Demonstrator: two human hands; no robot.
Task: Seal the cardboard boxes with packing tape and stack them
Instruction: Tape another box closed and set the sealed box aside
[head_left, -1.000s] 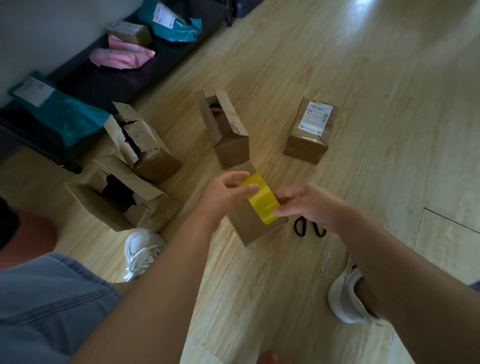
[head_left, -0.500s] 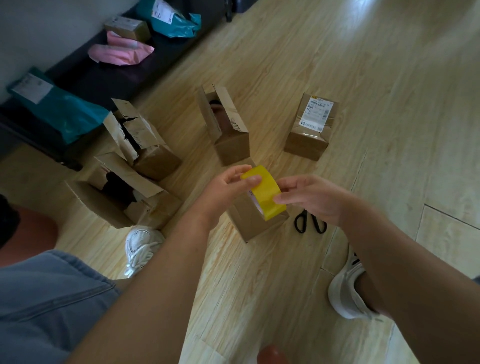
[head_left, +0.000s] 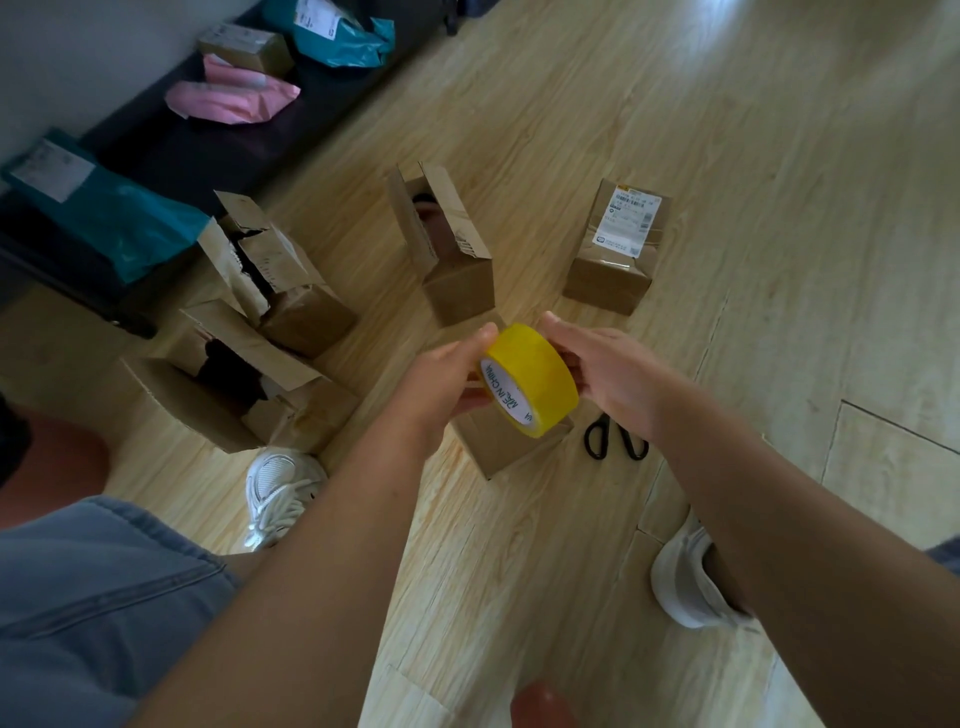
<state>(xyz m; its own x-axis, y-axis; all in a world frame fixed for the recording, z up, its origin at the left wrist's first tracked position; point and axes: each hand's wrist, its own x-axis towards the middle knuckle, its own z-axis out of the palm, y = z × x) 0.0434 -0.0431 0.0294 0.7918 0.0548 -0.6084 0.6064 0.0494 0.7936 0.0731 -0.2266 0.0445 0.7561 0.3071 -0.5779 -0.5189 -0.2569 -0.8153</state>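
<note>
Two hands are set around a roll of yellow packing tape (head_left: 537, 382), which is held in the air just above a small cardboard box (head_left: 511, 447) on the wooden floor (head_left: 727, 156). The roll is gripped by the left hand (head_left: 447, 379) at its printed core side, thumb on the upper rim. It is pinched by the right hand (head_left: 610, 374) across the outer band, its fingers (head_left: 569, 361) partly hidden behind the roll. Black scissors (head_left: 615, 441) lie just beside that box. Farther off stand a closed labelled box (head_left: 610, 270), an upright open box (head_left: 452, 260) and two torn open boxes (head_left: 270, 338) at the left.
</note>
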